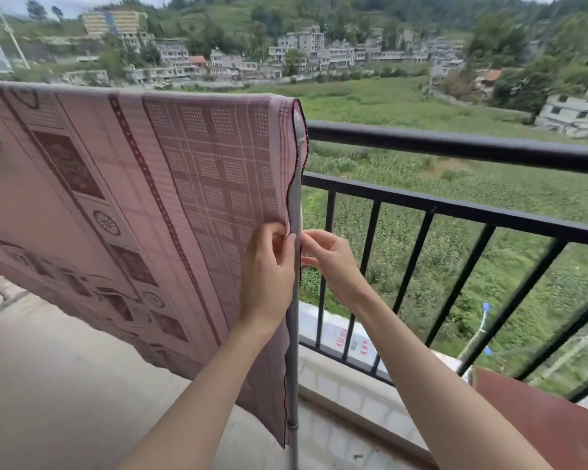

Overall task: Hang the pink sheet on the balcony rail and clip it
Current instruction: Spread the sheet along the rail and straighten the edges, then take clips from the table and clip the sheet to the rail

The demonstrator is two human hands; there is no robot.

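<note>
The pink sheet (123, 184), patterned in dark red, hangs draped over a high horizontal bar that runs from the left of the view to a grey upright pole (294, 334). My left hand (269, 269) pinches the sheet's right edge about halfway down, just left of the pole. My right hand (330, 262) is just right of the pole at the same height, its fingers curled at that edge; the pole partly hides the fingertips. No clip is visible.
A black balcony railing (455, 144) with vertical bars runs to the right behind the pole. A dark red tabletop (540, 418) sits at the lower right. Grey tiled floor (48, 385) lies below the sheet. Fields and houses lie beyond.
</note>
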